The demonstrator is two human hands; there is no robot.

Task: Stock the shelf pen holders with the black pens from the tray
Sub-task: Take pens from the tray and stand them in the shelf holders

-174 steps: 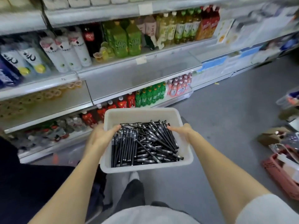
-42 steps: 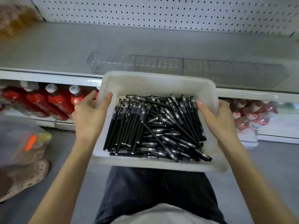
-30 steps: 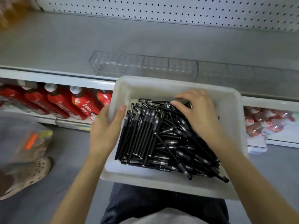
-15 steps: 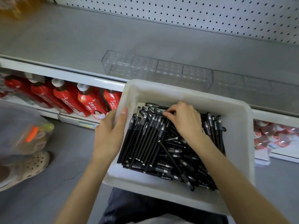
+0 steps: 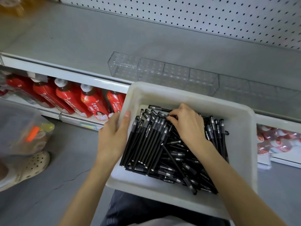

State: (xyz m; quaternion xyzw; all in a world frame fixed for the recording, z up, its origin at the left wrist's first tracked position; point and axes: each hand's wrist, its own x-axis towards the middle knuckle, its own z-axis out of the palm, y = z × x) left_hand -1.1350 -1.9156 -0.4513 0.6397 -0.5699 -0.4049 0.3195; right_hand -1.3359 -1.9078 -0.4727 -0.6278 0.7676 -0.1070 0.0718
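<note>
A white rectangular plastic tray (image 5: 179, 95) is held up in front of the front edge of the grey metal shelf (image 5: 81, 43), over a pair of dark trousers (image 5: 146, 209). It's loaded with a big heap of black pens (image 5: 146, 144). The ones along the tray's left side are lined up pretty neatly, and the rest are criss-crossed toward the right and near edges.

The tray's left rim is gripped by the left hand (image 5: 114, 137), with the thumb hooked over the rim and laid against the inside wall. The other fingers are tucked out of sight under or behind the tray. The right hand (image 5: 187, 126) is dug into the pile near the tray's far side. Its fingers (image 5: 174, 115) are curled down tight, and the tips are pinched on a pen or two at the top of the neat row.

A row of clear plastic pen holders (image 5: 162, 74) is parked along the shelf's front edge, just past the tray's far rim, with a white pegboard (image 5: 195, 13) behind. Red bottles with white caps (image 5: 70, 98) are lined up on the shelf below, toward the left. A beige perforated clog (image 5: 27, 167) can be seen on the grey floor (image 5: 48, 193) at the far left.
</note>
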